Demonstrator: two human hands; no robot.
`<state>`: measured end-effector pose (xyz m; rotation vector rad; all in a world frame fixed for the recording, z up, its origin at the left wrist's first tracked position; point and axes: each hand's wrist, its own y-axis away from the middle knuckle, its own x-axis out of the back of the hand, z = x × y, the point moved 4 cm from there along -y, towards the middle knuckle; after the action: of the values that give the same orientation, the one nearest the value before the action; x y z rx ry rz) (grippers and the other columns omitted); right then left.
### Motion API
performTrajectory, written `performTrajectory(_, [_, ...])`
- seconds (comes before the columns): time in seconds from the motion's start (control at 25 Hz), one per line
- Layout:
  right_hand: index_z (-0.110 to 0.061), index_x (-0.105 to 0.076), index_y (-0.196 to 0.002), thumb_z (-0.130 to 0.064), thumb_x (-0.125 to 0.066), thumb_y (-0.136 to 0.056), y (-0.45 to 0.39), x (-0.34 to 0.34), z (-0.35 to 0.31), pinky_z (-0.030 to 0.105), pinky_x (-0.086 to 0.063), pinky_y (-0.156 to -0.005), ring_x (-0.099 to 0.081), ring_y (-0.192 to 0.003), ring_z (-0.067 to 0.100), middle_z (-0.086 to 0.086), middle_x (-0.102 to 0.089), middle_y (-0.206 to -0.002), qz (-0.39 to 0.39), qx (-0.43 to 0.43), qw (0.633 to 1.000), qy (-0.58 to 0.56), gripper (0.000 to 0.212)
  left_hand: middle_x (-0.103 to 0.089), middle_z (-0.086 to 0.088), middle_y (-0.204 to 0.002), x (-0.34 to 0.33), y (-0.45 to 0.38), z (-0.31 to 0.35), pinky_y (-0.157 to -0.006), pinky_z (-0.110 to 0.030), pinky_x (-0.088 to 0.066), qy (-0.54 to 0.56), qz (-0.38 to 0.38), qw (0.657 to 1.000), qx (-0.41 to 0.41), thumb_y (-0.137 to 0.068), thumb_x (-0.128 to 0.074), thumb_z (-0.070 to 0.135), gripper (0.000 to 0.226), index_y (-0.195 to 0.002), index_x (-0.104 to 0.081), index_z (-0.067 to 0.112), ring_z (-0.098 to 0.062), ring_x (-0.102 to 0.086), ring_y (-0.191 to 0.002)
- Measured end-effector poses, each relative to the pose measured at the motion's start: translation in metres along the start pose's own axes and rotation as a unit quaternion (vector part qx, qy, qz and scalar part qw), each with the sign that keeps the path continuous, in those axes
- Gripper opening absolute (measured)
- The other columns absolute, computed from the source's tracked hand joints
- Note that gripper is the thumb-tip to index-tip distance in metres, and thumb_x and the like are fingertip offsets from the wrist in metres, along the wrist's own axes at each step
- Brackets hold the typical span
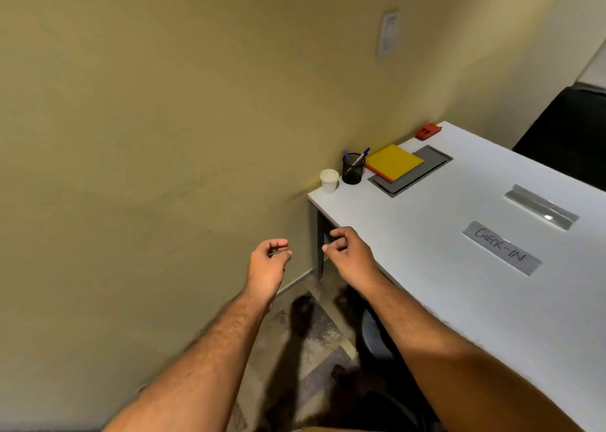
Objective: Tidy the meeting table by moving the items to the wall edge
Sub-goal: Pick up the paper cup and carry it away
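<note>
Along the wall edge of the white table [426,235] stand a white paper cup [329,180], a black mesh pen holder [353,168] with pens, a yellow notebook [393,162] lying partly over a grey cable hatch [411,174], and a small red object [428,131] at the far corner. My left hand [267,264] hangs off the table near the wall, fingers loosely curled, holding nothing. At the table's near corner my right hand [349,251] hovers with fingers loosely curled and nothing in it.
A grey tape label reading CHECK-IN [501,247] and a strip of shiny tape [541,211] are stuck to the tabletop. A black chair [567,136] stands at the far right. The yellowish wall [164,136] with a wall plate [388,33] runs along the left.
</note>
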<state>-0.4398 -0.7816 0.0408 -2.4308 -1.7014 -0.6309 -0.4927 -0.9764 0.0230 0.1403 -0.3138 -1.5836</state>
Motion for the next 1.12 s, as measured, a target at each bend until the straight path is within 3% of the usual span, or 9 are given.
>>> performTrajectory(0.16, [-0.028,-0.056,-0.126,-0.027,-0.068,-0.100,-0.026,-0.013,-0.011,0.019,-0.050,-0.066,-0.069,-0.084,0.012,0.001,-0.068,-0.091,0.029,-0.045,0.999,-0.010,0.029,-0.072,-0.002,-0.107,0.001,-0.057,0.021,-0.082,-0.033,-0.053,0.041,-0.029,0.997,0.052,-0.098,-0.063,0.008,0.020,-0.115,-0.070,0.014,-0.014,-0.066,-0.096])
performTrajectory(0.44, [-0.028,-0.055,-0.126,-0.029,-0.069,-0.098,-0.145,-0.043,0.006,0.036,-0.062,-0.086,-0.069,-0.086,0.019,0.002,-0.068,-0.087,0.069,-0.089,0.994,-0.006,0.031,-0.070,-0.004,-0.103,-0.012,-0.148,0.036,-0.077,-0.034,-0.054,0.001,-0.099,0.993,0.064,-0.098,-0.065,0.011,0.018,-0.116,-0.069,0.011,-0.017,-0.066,-0.094])
performTrajectory(0.64, [-0.030,-0.055,-0.126,-0.034,-0.068,-0.097,-0.267,-0.049,0.013,0.037,-0.059,-0.092,-0.070,-0.101,0.022,-0.001,-0.073,-0.106,0.052,-0.110,0.992,0.029,0.032,-0.071,0.000,-0.091,-0.010,-0.234,0.062,-0.071,-0.028,-0.049,-0.124,-0.132,0.983,0.023,-0.097,-0.065,0.005,0.016,-0.109,-0.071,0.012,-0.009,-0.065,-0.079])
performTrajectory(0.76, [-0.027,-0.047,-0.145,-0.028,-0.066,-0.096,-0.326,-0.046,0.025,0.040,-0.052,-0.103,-0.067,-0.118,0.032,0.010,-0.071,-0.127,0.047,-0.131,0.988,0.065,0.053,-0.069,0.007,-0.082,-0.027,-0.270,0.063,-0.068,-0.025,-0.049,-0.138,-0.128,0.982,0.015,-0.097,-0.065,0.004,0.016,-0.108,-0.071,0.013,0.001,-0.065,-0.070])
performTrajectory(0.88, [-0.026,-0.024,-0.161,-0.027,-0.066,-0.098,-0.365,-0.041,0.045,0.045,-0.045,-0.112,-0.058,-0.133,0.038,0.015,-0.060,-0.145,0.010,-0.170,0.981,0.095,0.076,-0.069,0.004,-0.089,-0.047,-0.290,0.058,-0.075,-0.021,-0.052,-0.169,-0.164,0.972,0.004,-0.095,-0.067,0.002,0.021,-0.109,-0.071,0.018,-0.007,-0.065,-0.083])
performTrajectory(0.96, [-0.024,-0.018,-0.164,-0.029,-0.065,-0.100,-0.375,-0.042,0.061,0.046,-0.041,-0.116,-0.053,-0.139,0.037,0.016,-0.053,-0.152,-0.033,-0.196,0.975,0.102,0.080,-0.070,0.000,-0.098,-0.057,-0.296,0.051,-0.085,-0.018,-0.052,-0.224,-0.206,0.953,-0.015,-0.092,-0.071,0.002,0.025,-0.109,-0.071,0.020,-0.010,-0.067,-0.090])
performTrajectory(1.12, [-0.018,-0.036,-0.159,-0.032,-0.062,-0.102,-0.385,-0.040,0.086,0.044,-0.042,-0.116,-0.054,-0.139,0.034,0.012,-0.056,-0.152,-0.073,-0.183,0.961,0.194,0.064,-0.070,-0.003,-0.105,-0.075,-0.315,0.053,-0.084,-0.008,-0.050,-0.249,-0.205,0.946,-0.025,-0.090,-0.073,-0.001,0.026,-0.110,-0.071,0.015,-0.012,-0.065,-0.094])
